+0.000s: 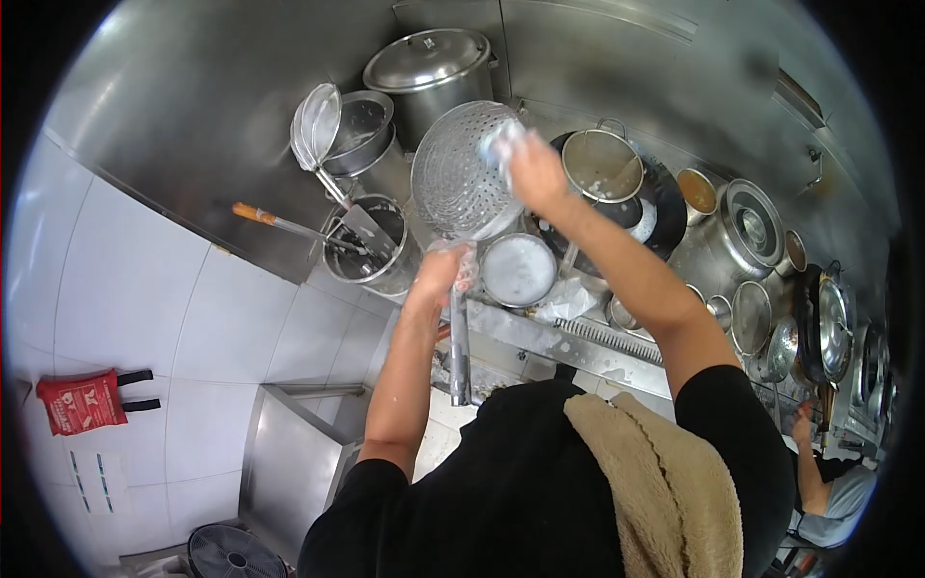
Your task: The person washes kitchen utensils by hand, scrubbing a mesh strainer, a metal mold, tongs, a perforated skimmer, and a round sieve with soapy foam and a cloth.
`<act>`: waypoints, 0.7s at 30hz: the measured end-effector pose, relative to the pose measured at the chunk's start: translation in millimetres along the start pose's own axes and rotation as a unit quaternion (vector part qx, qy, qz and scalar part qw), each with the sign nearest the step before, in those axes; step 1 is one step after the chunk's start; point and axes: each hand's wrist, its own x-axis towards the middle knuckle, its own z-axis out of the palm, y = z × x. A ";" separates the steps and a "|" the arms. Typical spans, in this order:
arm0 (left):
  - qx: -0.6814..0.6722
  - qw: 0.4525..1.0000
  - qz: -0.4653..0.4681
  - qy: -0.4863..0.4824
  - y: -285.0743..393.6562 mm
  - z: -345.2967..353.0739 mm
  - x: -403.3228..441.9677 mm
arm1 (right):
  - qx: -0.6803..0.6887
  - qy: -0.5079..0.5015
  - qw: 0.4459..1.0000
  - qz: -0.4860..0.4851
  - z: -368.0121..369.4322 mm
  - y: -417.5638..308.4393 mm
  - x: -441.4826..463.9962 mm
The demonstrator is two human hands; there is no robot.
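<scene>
A large perforated strainer (453,178) is tilted up before me, its bowl wet with suds. My left hand (449,266) is closed around its handle (460,352) just below the bowl, with white foam or a thin clear film over the fingers. Against the right side of the bowl, my right hand (536,171) presses a pale, soapy scrubbing cloth (499,144); motion blurs both, so the cloth's exact kind is unclear. Just below the bowl sits a round pan (519,271) of whitish, foamy liquid.
At left, a pot (390,275) holds a spatula and other tools. A lidded stockpot (429,63) stands behind. To the right are a wok (665,197) with a sieve (602,166) over it, and several pots. Another person's arm (812,472) shows at far right.
</scene>
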 end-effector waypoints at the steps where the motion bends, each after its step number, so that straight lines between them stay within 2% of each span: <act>1: 0.013 1.000 -0.005 -0.023 -3.0 5.0 0.3 | 0.054 0.063 0.996 0.015 -16.2 -0.3 15.7; 4: 0.047 0.999 -0.013 0.002 -3.5 25.9 4.8 | 0.163 0.118 0.979 -0.040 -6.2 -38.9 28.2; 5: 0.036 0.999 0.007 0.019 -1.0 25.7 5.5 | 0.198 0.082 0.973 -0.083 4.2 -54.3 17.2; 6: 0.024 0.999 0.028 0.037 3.3 21.7 5.0 | 0.280 -0.041 0.959 -0.029 3.8 -68.7 -4.0; 7: 0.013 0.997 0.050 0.055 9.5 16.5 5.2 | 0.244 -0.078 0.965 -0.063 5.8 -65.1 -13.6; 8: -0.012 0.999 0.043 0.019 11.8 5.9 6.9 | 0.205 -0.115 0.967 -0.097 -3.5 -56.8 -18.3; 10: -0.067 0.996 0.022 -0.045 1.5 -18.7 5.3 | 0.009 -0.149 0.987 -0.065 -29.2 -24.7 -7.6; 11: -0.057 0.997 0.025 -0.053 -1.5 -13.8 3.1 | -0.067 -0.085 0.993 -0.037 -15.1 -4.1 2.4; 14: -0.045 0.998 -0.026 -0.036 -3.2 13.0 0.9 | -0.008 0.098 0.992 -0.085 -28.4 -6.5 37.4; 16: -0.011 1.000 -0.003 -0.004 -0.8 21.9 7.3 | 0.088 0.020 0.993 -0.074 -19.5 -35.5 24.0; 18: 0.027 0.998 0.040 0.035 3.7 15.6 16.7 | 0.223 -0.040 0.971 -0.074 -1.9 -61.4 -5.1; 21: -0.013 0.999 0.048 0.004 1.6 -11.1 20.0 | 0.099 -0.207 0.972 -0.053 -8.2 -44.9 -22.6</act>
